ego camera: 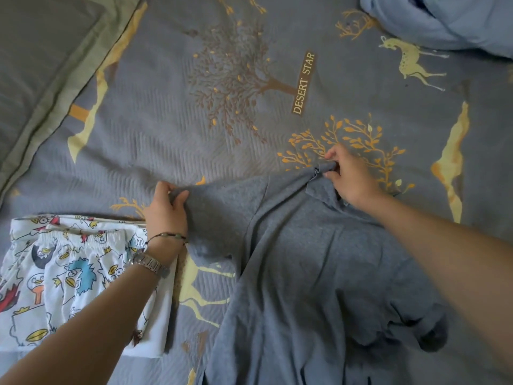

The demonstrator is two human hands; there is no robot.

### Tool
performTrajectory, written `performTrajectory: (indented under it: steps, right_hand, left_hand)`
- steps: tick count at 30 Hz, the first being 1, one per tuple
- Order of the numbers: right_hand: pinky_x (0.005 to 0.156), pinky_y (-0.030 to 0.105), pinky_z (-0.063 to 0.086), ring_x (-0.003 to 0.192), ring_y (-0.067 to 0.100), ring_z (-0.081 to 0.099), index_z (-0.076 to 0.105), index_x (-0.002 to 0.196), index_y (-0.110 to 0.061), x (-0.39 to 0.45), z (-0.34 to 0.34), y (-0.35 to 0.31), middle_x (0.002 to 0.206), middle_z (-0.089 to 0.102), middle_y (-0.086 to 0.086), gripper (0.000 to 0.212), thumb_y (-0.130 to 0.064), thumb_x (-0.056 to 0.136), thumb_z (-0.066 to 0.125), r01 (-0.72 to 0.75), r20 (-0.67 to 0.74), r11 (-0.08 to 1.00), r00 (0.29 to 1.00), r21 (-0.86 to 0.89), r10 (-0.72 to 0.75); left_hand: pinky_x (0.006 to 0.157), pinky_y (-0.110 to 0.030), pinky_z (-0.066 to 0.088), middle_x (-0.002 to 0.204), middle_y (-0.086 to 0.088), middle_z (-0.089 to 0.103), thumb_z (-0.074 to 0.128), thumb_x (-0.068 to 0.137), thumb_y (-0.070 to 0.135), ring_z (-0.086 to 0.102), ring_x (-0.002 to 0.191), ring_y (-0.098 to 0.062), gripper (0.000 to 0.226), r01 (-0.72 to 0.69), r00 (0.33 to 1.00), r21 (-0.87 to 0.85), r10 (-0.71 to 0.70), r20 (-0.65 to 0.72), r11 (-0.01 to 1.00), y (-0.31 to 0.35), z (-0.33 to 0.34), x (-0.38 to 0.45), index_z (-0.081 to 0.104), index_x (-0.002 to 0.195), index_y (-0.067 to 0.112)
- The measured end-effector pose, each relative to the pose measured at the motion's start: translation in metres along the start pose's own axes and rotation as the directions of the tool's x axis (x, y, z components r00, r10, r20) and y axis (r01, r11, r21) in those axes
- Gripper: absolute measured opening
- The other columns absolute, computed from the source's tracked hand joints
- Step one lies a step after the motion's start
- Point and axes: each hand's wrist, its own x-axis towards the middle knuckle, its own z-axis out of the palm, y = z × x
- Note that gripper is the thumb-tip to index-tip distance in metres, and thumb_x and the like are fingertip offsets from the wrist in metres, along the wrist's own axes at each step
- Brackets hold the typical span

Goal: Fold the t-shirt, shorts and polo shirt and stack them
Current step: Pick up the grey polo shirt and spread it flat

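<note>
Fingers of the left hand (166, 209) pinch the polo (305, 273) sleeve at centre; the right hand (351, 177) grips its collar. Both arms reach up from the lower corners. Folded shorts (69, 279) lie lower left on the bedspread (194, 120).

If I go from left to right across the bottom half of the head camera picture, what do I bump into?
Cartoon shorts → left hand pinching the polo's sleeve → grey polo shirt → right hand pinching it by the collar.
</note>
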Motion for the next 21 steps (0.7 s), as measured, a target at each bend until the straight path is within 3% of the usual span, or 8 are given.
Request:
performTrajectory:
  steps: [4, 9, 13, 16, 20, 21]
  right_hand:
    - [0.090, 0.046, 0.047, 0.110, 0.030, 0.055, 0.050, 0.117, -0.015, 0.000, 0.015, 0.005, 0.119, 0.060, 0.010, 0.034, -0.012, 0.086, 0.062, 0.006, -0.008, 0.999, 1.000, -0.040, -0.006]
    - [0.095, 0.042, 0.046, 0.109, 0.026, 0.056, 0.054, 0.116, -0.014, -0.012, 0.001, 0.022, 0.114, 0.061, 0.009, 0.035, -0.011, 0.083, 0.065, 0.097, -0.128, 0.993, 0.988, 0.067, -0.088]
    - [0.088, 0.034, 0.046, 0.098, 0.024, 0.060, 0.058, 0.110, -0.009, -0.041, -0.040, 0.052, 0.105, 0.064, 0.010, 0.028, -0.006, 0.082, 0.064, 0.172, -0.236, 0.984, 0.959, 0.047, -0.156]
    - [0.083, 0.025, 0.042, 0.092, 0.022, 0.061, 0.061, 0.107, -0.008, -0.072, -0.066, 0.084, 0.102, 0.066, 0.010, 0.028, -0.004, 0.080, 0.066, 0.135, -0.261, 0.991, 0.957, 0.024, -0.124]
    - [0.076, 0.007, 0.039, 0.083, 0.023, 0.062, 0.062, 0.105, -0.005, -0.114, -0.085, 0.126, 0.093, 0.065, 0.014, 0.026, -0.003, 0.080, 0.067, 0.005, -0.289, 0.997, 0.957, 0.080, 0.018]
    - [0.074, 0.009, 0.041, 0.079, 0.024, 0.062, 0.061, 0.104, -0.004, -0.123, -0.085, 0.137, 0.090, 0.066, 0.015, 0.025, -0.003, 0.080, 0.067, -0.050, -0.293, 0.991, 0.952, 0.126, 0.086]
  left_hand:
    - [0.075, -0.041, 0.038, 0.101, -0.032, 0.062, 0.061, 0.086, 0.017, 0.055, 0.099, -0.045, 0.026, -0.044, 0.992, 0.247, 0.013, 0.125, 0.968, -0.006, 0.007, 0.016, 0.057, 0.098, -0.006]
    - [0.084, -0.043, 0.040, 0.109, -0.026, 0.056, 0.060, 0.078, 0.001, 0.051, 0.104, -0.041, 0.027, -0.183, 0.982, 0.227, 0.167, 0.088, 0.957, -0.002, 0.007, 0.016, 0.054, 0.105, -0.001]
    - [0.086, -0.045, 0.044, 0.110, -0.020, 0.057, 0.058, 0.080, 0.004, 0.053, 0.104, -0.037, 0.026, -0.326, 0.945, 0.189, 0.319, 0.067, 0.926, 0.032, 0.012, 0.009, 0.055, 0.106, 0.002]
    - [0.082, -0.039, 0.043, 0.105, -0.017, 0.059, 0.057, 0.082, 0.005, 0.055, 0.101, -0.033, 0.021, -0.481, 0.876, 0.132, 0.468, 0.120, 0.867, 0.071, 0.027, -0.005, 0.057, 0.103, 0.004]
    - [0.083, -0.031, 0.041, 0.098, -0.016, 0.062, 0.057, 0.083, 0.007, 0.058, 0.095, -0.031, 0.016, -0.671, 0.716, 0.013, 0.643, 0.272, 0.742, 0.129, 0.064, -0.031, 0.060, 0.098, 0.004]
    - [0.084, -0.031, 0.041, 0.096, -0.016, 0.063, 0.057, 0.083, 0.009, 0.059, 0.093, -0.032, 0.015, -0.700, 0.676, -0.016, 0.669, 0.308, 0.714, 0.142, 0.076, -0.039, 0.060, 0.097, 0.003]
